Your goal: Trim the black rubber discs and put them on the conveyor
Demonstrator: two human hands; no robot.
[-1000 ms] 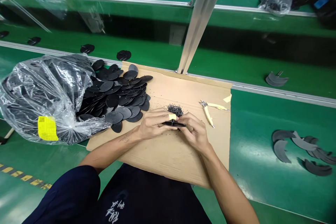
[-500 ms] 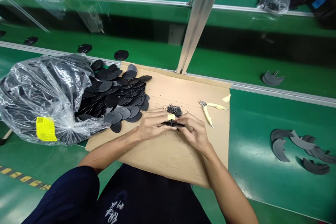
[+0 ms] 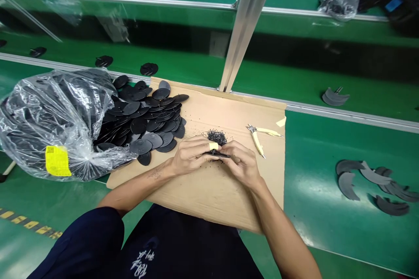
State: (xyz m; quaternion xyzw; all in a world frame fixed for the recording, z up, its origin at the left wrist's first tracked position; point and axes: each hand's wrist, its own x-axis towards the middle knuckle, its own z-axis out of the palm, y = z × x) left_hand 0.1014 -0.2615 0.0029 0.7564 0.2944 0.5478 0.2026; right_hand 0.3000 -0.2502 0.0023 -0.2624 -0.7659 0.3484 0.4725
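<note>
Over the cardboard sheet [image 3: 209,192], my left hand [image 3: 191,153] and my right hand [image 3: 242,161] together hold a thin black disc [image 3: 216,154] seen nearly edge-on. Yellow tape wraps one finger of my left hand. The fingers of both hands are closed on the disc's two ends. Just beyond them lies a small heap of black bits [image 3: 216,136]. Pliers with pale yellow handles [image 3: 259,143] rest spread apart to the right of it. A large pile of black oval discs [image 3: 150,115] sits left of my hands.
A clear plastic bag [image 3: 62,122] with a yellow label lies at the left. A metal post [image 3: 244,30] rises behind the cardboard. Grey curved pieces [image 3: 375,181] lie at the right; several discs [image 3: 149,69] sit on the belt behind. A person's arm shows top right.
The disc between my hands has tilted slightly. The discs and the grey piece on the belt behind have shifted a little to the left.
</note>
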